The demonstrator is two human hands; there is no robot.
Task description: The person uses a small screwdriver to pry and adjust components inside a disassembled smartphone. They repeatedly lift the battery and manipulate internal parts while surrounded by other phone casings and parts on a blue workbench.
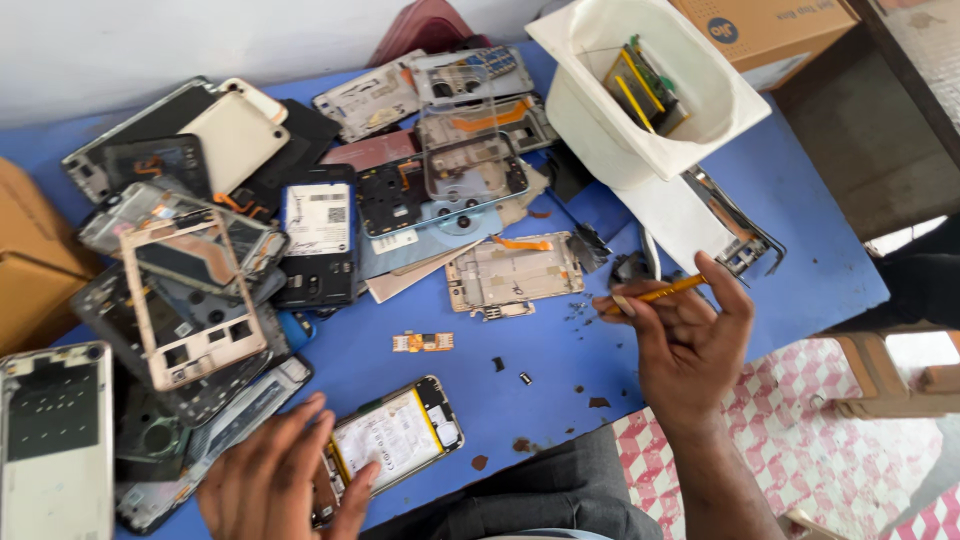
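My left hand (272, 478) lies at the bottom left with fingers spread, resting on the left end of an opened phone (395, 436) whose white battery faces up. Raised at the right, my right hand (690, 340) pinches a thin yellow-handled tool (665, 291) between thumb and fingers, its tip pointing left over the blue table (560, 350). A small orange circuit piece (422, 342) and several tiny dark bits lie loose between the two hands.
A heap of stripped phone frames, back covers and boards (200, 270) covers the left and far side. A white plastic tub (640, 80) with parts stands at the back right, a cardboard box (770, 30) behind it. The table's right edge drops to a checkered floor (800, 440).
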